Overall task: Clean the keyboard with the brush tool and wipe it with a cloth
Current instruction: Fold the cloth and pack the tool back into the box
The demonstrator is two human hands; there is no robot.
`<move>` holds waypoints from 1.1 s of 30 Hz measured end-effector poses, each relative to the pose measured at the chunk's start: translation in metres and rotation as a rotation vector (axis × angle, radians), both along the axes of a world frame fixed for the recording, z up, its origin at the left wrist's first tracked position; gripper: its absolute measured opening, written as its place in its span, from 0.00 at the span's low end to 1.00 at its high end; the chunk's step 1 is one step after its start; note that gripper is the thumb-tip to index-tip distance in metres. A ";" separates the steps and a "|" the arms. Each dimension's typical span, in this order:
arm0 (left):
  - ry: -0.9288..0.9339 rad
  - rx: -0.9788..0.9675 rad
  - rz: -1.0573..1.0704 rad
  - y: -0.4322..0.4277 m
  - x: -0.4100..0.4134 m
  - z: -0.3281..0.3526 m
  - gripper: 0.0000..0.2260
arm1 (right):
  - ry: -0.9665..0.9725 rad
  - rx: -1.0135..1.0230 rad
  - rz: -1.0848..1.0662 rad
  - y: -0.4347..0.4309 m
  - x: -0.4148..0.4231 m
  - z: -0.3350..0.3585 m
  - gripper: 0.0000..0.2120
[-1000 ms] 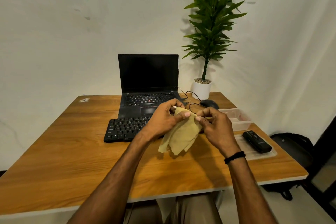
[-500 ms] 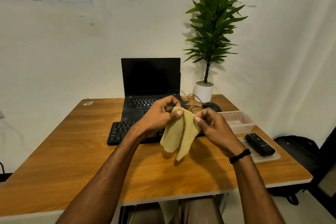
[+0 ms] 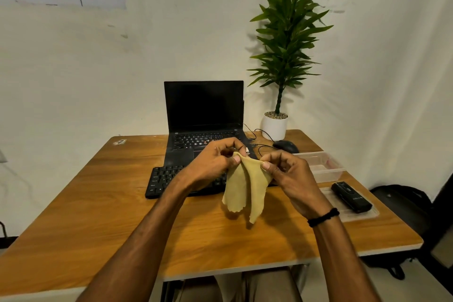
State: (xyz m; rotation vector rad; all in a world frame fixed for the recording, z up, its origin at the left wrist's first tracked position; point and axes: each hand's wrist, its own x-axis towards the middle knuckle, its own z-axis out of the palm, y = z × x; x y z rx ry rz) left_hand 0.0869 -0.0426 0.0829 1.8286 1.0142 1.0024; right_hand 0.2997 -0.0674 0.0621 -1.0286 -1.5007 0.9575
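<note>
A yellow cloth [image 3: 245, 191] hangs above the wooden table [image 3: 98, 203], held up by both hands. My left hand [image 3: 213, 162] pinches its top left edge between thumb and fingers. My right hand [image 3: 291, 176] pinches the top right edge. Behind the hands a black keyboard [image 3: 166, 179] lies flat, its right part hidden by my left forearm and the cloth. A black brush tool [image 3: 351, 196] lies on a clear lid at the right.
An open black laptop [image 3: 203, 110] stands behind the keyboard. A black mouse [image 3: 285, 146] with its cable and a potted plant [image 3: 275, 125] sit at the back right. A clear plastic box [image 3: 323, 167] stands right of my hands. A dark bag [image 3: 402, 206] lies on the floor.
Both hands have kept their pinch on the cloth while shifting their hold along its top edge; the cloth now hangs more unfolded, in two longer flaps. The camera has tilted up slightly.
</note>
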 end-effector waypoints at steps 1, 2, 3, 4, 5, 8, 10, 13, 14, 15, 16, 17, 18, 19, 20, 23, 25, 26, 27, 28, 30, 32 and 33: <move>0.034 -0.012 -0.013 0.000 -0.001 0.000 0.13 | -0.021 0.026 -0.011 -0.001 0.001 0.000 0.05; 0.075 -0.019 -0.032 0.000 -0.003 0.001 0.14 | -0.059 0.057 -0.028 -0.001 0.001 0.000 0.05; 0.126 -0.023 -0.054 0.000 -0.004 0.000 0.14 | -0.110 0.085 -0.051 0.000 0.002 -0.001 0.06; 0.169 -0.023 -0.071 0.001 -0.005 0.000 0.14 | -0.163 0.105 -0.075 0.001 0.002 -0.001 0.06; 0.190 -0.028 -0.086 0.003 -0.006 -0.001 0.14 | -0.203 0.114 -0.095 0.002 0.001 -0.001 0.06; 0.166 -0.047 -0.094 0.004 -0.006 -0.004 0.05 | -0.197 0.130 -0.136 0.004 -0.002 -0.001 0.06; 0.220 0.005 -0.086 0.005 -0.005 -0.006 0.08 | -0.146 0.134 -0.126 0.003 -0.005 0.002 0.06; 0.333 0.086 -0.076 0.008 -0.005 -0.011 0.11 | -0.176 0.158 -0.126 0.001 -0.007 0.007 0.07; 0.352 0.091 -0.070 0.009 -0.006 -0.011 0.10 | -0.208 0.173 -0.144 0.002 -0.006 0.008 0.07; 0.357 0.088 -0.064 0.011 -0.008 -0.011 0.09 | -0.228 0.182 -0.151 0.003 -0.005 0.009 0.07; 0.376 0.081 -0.062 0.012 -0.010 -0.008 0.08 | -0.243 0.178 -0.147 0.004 -0.004 0.009 0.07; 0.407 0.081 -0.064 0.013 -0.012 -0.004 0.08 | -0.257 0.157 -0.138 0.005 -0.002 0.009 0.07; 0.449 0.088 -0.072 0.014 -0.014 0.000 0.08 | -0.269 0.129 -0.128 0.005 -0.001 0.009 0.07; 0.484 0.097 -0.083 0.015 -0.016 0.004 0.08 | -0.278 0.107 -0.115 0.005 0.001 0.010 0.07; 0.507 0.108 -0.094 0.015 -0.016 0.007 0.08 | -0.280 0.093 -0.100 0.006 0.002 0.011 0.06; 0.496 0.102 -0.086 0.016 -0.017 0.013 0.09 | -0.290 0.077 -0.105 0.006 0.001 0.013 0.06; 0.479 0.083 -0.080 0.017 -0.017 0.013 0.12 | -0.355 0.097 -0.153 0.008 -0.002 0.015 0.06; 0.464 0.063 -0.080 0.019 -0.016 0.011 0.13 | -0.390 0.113 -0.177 0.010 -0.003 0.016 0.06; 0.439 0.043 -0.075 0.020 -0.016 0.010 0.14 | -0.416 0.130 -0.204 0.012 -0.006 0.017 0.06; 0.404 0.029 -0.058 0.022 -0.016 0.009 0.14 | -0.433 0.146 -0.232 0.015 -0.008 0.018 0.06; 0.325 0.063 0.025 0.026 -0.013 0.007 0.12 | -0.429 0.199 -0.295 0.020 -0.013 0.020 0.05; 0.223 0.170 0.131 0.027 -0.008 0.006 0.10 | -0.411 0.356 -0.383 0.021 -0.018 0.020 0.05; 0.167 0.235 0.173 0.025 -0.005 0.006 0.10 | -0.411 0.453 -0.420 0.020 -0.020 0.019 0.05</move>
